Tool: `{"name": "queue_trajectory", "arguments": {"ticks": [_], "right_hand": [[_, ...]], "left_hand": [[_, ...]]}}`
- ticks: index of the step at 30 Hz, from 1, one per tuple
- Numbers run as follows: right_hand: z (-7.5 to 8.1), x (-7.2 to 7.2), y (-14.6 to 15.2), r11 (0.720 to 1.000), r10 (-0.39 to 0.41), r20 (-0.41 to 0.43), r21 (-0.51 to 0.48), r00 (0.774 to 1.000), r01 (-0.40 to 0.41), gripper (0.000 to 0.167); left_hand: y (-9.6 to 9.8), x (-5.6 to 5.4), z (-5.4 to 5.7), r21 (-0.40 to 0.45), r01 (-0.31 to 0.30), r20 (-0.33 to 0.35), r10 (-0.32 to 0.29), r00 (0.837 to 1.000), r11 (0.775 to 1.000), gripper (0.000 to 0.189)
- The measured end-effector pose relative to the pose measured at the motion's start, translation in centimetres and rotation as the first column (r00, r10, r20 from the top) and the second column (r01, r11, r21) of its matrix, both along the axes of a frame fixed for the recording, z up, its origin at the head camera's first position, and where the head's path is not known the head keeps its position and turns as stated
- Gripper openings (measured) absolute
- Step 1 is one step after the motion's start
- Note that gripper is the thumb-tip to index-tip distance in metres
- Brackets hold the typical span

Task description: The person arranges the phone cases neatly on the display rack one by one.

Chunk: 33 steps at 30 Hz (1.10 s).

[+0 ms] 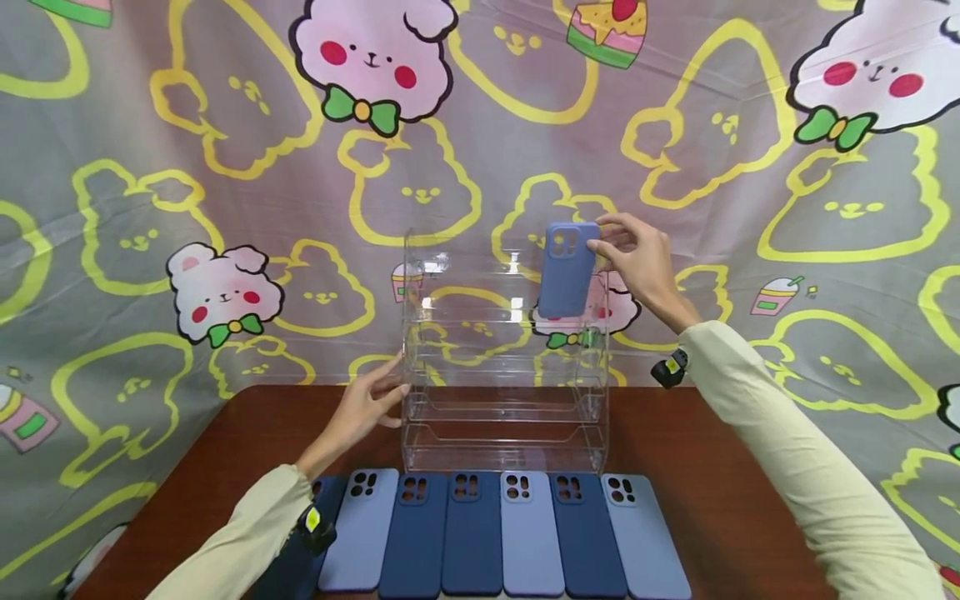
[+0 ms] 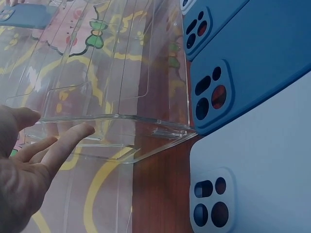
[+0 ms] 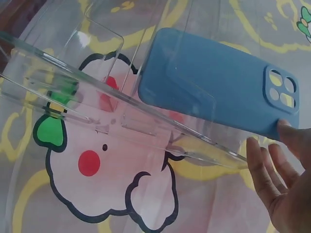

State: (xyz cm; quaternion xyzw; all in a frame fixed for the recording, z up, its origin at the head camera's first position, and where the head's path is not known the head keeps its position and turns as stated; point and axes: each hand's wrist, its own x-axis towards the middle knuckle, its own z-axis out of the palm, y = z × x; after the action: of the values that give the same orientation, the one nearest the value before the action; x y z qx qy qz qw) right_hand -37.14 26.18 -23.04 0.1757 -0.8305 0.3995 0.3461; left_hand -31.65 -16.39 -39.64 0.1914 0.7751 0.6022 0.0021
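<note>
My right hand (image 1: 643, 260) pinches a light blue phone case (image 1: 566, 283) by its upper right corner, thumb on the back face. The case stands nearly upright, camera cutout at the top, at the upper right tier of a clear acrylic tiered rack (image 1: 504, 459). In the right wrist view the lower part of the case (image 3: 209, 80) lies behind the rack's clear side panel. At the rack's left side is my left hand (image 1: 366, 404), fingers spread and fingertips right at the clear panel. The left wrist view shows that hand (image 2: 36, 167) holding nothing.
In front of the rack, several phone cases lie in a row, some dark blue (image 1: 472, 542) and some light blue (image 1: 531, 542). The leftmost dark one is partly under my left forearm. Behind the brown table (image 1: 697, 467) hangs a cartoon-print cloth (image 1: 480, 183).
</note>
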Motion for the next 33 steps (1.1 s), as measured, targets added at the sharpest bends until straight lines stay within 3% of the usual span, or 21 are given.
{"name": "queue_trajectory", "arguments": {"ticks": [4,11,18,25,30,33], "right_hand": [[0.2,-0.5,-0.2,0.999,0.019,0.011,-0.032,1.0,-0.018,0.032],[0.9,-1.0,-0.2,0.99,-0.127,-0.041,0.05,0.991,0.129,0.026],[0.7,-1.1,0.0,0.992,-0.111,-0.02,0.064,0.994,0.112,0.029],[0.0,0.6,1.2,0.995,-0.078,0.014,0.068,0.997,0.077,0.034],[-0.9,2.4,2.4,0.997,-0.057,0.124,0.064,0.991,0.049,0.039],[-2.3,3.6,3.2,1.0,-0.017,0.217,0.016,0.976,0.014,0.042]], "left_hand": [[0.1,0.1,-0.2,0.002,-0.006,0.017,0.006,1.0,1.0,0.065],[0.3,0.1,-0.1,0.001,0.006,0.018,-0.006,1.0,1.0,0.065],[0.2,0.0,0.0,-0.006,-0.01,0.006,0.01,1.0,1.0,0.064],[0.3,0.1,0.1,-0.006,-0.011,0.007,0.011,1.0,1.0,0.064],[0.3,0.0,0.3,-0.009,-0.021,0.001,0.021,1.0,1.0,0.065],[0.0,0.0,0.3,-0.01,-0.003,0.012,0.004,1.0,1.0,0.066]]}}
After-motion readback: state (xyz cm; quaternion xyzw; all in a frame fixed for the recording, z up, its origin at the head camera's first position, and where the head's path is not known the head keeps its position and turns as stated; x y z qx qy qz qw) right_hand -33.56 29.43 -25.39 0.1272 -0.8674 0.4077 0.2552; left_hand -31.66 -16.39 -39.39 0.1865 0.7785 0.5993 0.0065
